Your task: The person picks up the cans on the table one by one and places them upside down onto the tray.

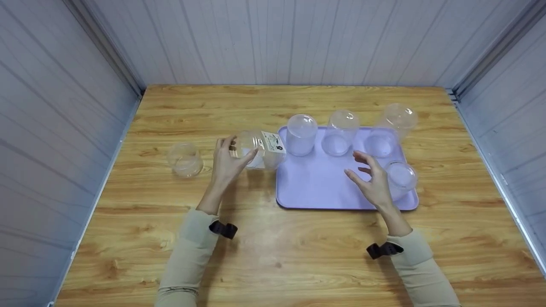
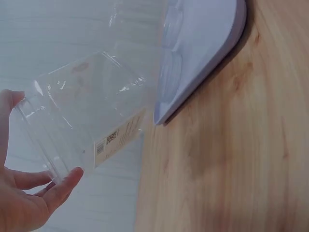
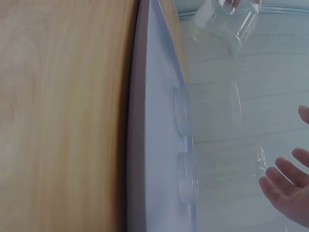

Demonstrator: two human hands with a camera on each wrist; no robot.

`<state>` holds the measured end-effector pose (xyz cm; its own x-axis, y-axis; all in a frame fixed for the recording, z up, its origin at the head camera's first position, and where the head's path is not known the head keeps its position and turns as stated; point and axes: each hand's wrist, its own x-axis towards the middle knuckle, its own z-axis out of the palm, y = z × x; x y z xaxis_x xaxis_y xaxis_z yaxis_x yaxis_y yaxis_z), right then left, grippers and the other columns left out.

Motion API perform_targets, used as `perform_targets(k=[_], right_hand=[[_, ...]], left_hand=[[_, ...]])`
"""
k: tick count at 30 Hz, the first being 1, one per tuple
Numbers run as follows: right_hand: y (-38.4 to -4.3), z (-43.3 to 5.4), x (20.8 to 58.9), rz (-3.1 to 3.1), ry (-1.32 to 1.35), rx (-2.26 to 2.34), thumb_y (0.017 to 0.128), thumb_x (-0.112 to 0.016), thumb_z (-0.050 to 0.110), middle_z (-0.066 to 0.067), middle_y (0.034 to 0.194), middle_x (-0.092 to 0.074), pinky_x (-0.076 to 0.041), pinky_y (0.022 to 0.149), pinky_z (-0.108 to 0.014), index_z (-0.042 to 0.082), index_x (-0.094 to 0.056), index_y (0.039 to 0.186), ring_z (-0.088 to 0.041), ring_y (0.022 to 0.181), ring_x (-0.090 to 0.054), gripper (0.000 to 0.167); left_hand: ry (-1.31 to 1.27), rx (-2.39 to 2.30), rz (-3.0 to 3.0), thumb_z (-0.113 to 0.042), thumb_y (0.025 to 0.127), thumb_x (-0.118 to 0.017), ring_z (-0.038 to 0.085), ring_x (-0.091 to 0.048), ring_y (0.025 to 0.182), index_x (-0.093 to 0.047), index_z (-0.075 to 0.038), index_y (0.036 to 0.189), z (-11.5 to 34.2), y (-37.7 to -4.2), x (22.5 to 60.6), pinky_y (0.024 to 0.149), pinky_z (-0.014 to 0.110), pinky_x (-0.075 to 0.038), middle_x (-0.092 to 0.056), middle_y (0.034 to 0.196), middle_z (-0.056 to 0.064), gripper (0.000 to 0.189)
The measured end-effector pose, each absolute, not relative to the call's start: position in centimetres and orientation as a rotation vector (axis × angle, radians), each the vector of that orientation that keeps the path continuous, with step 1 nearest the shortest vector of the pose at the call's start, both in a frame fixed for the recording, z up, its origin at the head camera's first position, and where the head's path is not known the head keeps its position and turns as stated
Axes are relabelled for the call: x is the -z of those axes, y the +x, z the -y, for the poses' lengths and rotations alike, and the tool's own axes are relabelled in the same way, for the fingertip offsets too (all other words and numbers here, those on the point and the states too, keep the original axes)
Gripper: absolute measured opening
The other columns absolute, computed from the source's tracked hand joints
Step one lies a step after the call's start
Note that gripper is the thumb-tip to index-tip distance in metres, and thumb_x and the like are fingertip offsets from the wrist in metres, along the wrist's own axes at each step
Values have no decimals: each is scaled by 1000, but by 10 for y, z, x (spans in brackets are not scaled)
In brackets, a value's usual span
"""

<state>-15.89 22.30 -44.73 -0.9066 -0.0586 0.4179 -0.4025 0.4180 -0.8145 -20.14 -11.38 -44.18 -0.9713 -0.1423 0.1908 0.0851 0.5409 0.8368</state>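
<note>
My left hand (image 1: 227, 164) grips a clear plastic jar (image 1: 271, 158) near its end, in the air just left of the purple tray (image 1: 311, 189). The jar lies tilted on its side, and a printed paper label (image 2: 119, 137) shows on its wall. In the left wrist view the fingers and thumb pinch round the jar's rim. Over the right part of the tray hovers my right hand (image 1: 374, 181), its fingers spread and slightly bent, holding nothing. A transparent jar (image 1: 403, 177) stands behind that hand at the tray's front right corner.
Along the tray's back edge stand three more clear jars: a left one (image 1: 301, 134), a middle one (image 1: 342, 128) and a right one (image 1: 394, 123). Another clear jar (image 1: 185, 160) is on the wooden table (image 1: 277, 264) at the left. Pale panel walls surround the table's back and sides.
</note>
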Motion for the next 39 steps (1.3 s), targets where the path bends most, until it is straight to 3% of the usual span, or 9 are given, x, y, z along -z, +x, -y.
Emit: perform_targets(k=[10,17,25,34,39], right_hand=[[-156,-210,446,2314,454,-1692,73,-67,-6,-23,115,-51,-41,82,-51,-13,-46,118,-36,104,-47,50],[-157,-203,448,2293,539,-1798,73,-66,-7,-23,121,-47,-39,83,-55,-12,-42,122,-37,108,-43,55],[-157,-196,447,2279,625,-1930,72,-64,-12,-23,128,-40,-33,87,-58,-11,-34,128,-31,114,-39,63],[-157,-189,446,2266,745,-2026,69,-61,-16,-23,135,-31,-29,89,-59,-10,-24,133,-44,119,-28,75],[-157,-186,447,2258,811,-2072,65,-62,-18,-29,137,-21,-28,92,-55,-10,-17,136,-41,122,-24,84]], left_hand=[[-12,1663,2370,-27,73,-72,23,-49,92,-48,4,121,99,-189,454,68,27,-50,-48,104,15,62],[-16,1825,2292,-21,76,-70,24,-52,92,-49,7,118,85,-182,459,68,28,-50,-50,103,17,55],[-35,2073,2195,-13,80,-64,24,-49,95,-48,10,118,70,-174,460,69,27,-51,-47,103,15,47],[-95,2096,2184,-10,80,-62,24,-51,94,-49,10,116,57,-167,464,79,26,-44,-49,102,13,43],[-159,2122,2185,-10,81,-59,25,-52,94,-47,12,117,52,-163,468,82,29,-43,-49,103,16,43]])
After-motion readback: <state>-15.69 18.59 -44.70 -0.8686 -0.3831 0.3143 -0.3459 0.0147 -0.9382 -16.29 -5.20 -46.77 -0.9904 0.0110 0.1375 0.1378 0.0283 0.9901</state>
